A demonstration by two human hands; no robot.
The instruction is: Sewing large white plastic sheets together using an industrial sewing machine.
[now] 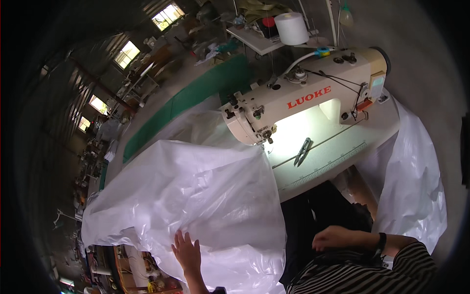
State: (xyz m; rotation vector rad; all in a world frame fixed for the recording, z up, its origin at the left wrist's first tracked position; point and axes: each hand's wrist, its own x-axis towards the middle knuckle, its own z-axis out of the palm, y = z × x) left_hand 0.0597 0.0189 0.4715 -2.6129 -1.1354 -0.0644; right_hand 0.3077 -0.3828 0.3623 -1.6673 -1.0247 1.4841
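A large sheet of shiny white plastic-like fabric drapes over the table's left part, its edge reaching the needle area of a white sewing machine. My left hand lies on the near part of this sheet, fingers spread, gripping nothing. My right hand is held above my dark-trousered lap, apart from the sheet and the machine. Its fingers are curled in, and nothing shows in them. Thread snips rest on the lit machine bed, right of the needle.
More white sheeting hangs off the table's right end. A white thread cone stands behind the machine. Beyond the sheet runs a long green surface. Spools and shelf items sit below at the lower left.
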